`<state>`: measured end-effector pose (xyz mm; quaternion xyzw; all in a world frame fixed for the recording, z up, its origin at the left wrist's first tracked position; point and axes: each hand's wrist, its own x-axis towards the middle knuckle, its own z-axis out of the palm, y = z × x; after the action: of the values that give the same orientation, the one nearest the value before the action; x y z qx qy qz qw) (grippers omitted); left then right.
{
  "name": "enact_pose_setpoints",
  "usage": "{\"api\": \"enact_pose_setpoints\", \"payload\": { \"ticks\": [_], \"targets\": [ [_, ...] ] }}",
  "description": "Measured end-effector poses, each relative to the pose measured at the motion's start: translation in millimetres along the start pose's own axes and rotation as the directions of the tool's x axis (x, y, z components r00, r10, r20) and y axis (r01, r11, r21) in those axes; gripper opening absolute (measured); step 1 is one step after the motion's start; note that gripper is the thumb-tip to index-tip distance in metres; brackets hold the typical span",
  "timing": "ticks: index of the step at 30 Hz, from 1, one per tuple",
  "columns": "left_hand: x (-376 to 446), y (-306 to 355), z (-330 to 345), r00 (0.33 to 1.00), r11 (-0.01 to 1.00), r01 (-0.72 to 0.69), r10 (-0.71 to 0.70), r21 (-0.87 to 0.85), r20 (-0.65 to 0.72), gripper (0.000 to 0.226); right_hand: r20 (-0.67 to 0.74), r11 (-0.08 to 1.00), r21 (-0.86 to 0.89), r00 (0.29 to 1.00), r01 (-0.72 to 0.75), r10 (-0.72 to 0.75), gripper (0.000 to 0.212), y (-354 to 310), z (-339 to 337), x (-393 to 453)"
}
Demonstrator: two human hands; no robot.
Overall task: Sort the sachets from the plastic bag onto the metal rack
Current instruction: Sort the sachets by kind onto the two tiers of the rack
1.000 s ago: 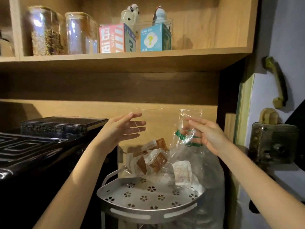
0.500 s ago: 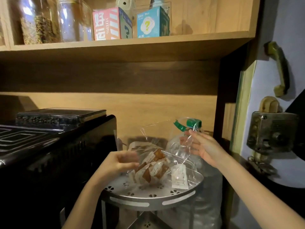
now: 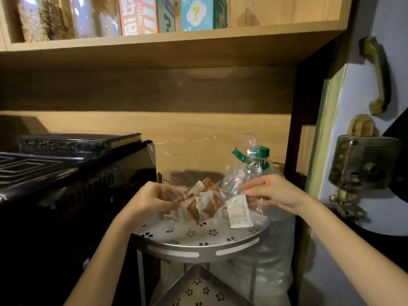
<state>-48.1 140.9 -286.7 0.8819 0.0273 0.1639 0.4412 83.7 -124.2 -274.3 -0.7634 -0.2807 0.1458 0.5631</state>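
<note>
A clear plastic bag [image 3: 194, 155] stands on the top tier of the metal rack [image 3: 198, 246], its mouth rising above my hands. Several brown-and-white sachets [image 3: 205, 202] lie bunched inside it, and a white sachet [image 3: 239, 212] hangs at its lower right. My left hand [image 3: 152, 199] pinches the left side of the bag low down. On the right side of the bag my right hand [image 3: 271, 193] is closed on the plastic, with a brown sachet edge showing under the fingers.
A large water bottle with a green cap [image 3: 258, 155] stands right behind the rack. A black appliance [image 3: 66, 173] fills the left. Wooden shelf above holds jars and boxes [image 3: 141, 16]. A door with a lock [image 3: 364, 162] is at the right. A lower rack tier [image 3: 198, 290] sits beneath.
Both hands came down from the bag's mouth to its lower sides. The bag settled onto the rack's top tier and both hands closed on it.
</note>
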Motion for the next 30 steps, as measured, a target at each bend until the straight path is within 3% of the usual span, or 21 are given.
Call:
{"api": "enact_pose_setpoints", "payload": {
  "ticks": [6,11,17,30],
  "targets": [
    [-9.2,28.8,-19.3,0.998,0.992,-0.041,0.046,-0.118,0.039,0.017,-0.032,0.978,0.202,0.998,0.060,-0.054,0.011,-13.5,-3.2,-5.3],
    [-6.7,41.9,-27.7,0.992,0.962,-0.109,0.088,-0.251,-0.091,0.014,-0.146,0.922,0.346,0.981,0.173,-0.129,0.013,-22.2,-4.6,-2.1],
    [1.6,44.5,-25.8,0.969,0.932,-0.158,0.083,-0.325,-0.233,0.010,-0.180,0.902,0.367,0.969,0.228,-0.171,0.015,-30.1,-6.0,0.5],
    [10.4,55.2,-39.9,0.938,0.890,-0.187,0.037,-0.416,-0.344,0.016,-0.276,0.914,0.245,0.927,0.323,-0.254,0.015,-49.5,-8.6,5.2]
  ]
}}
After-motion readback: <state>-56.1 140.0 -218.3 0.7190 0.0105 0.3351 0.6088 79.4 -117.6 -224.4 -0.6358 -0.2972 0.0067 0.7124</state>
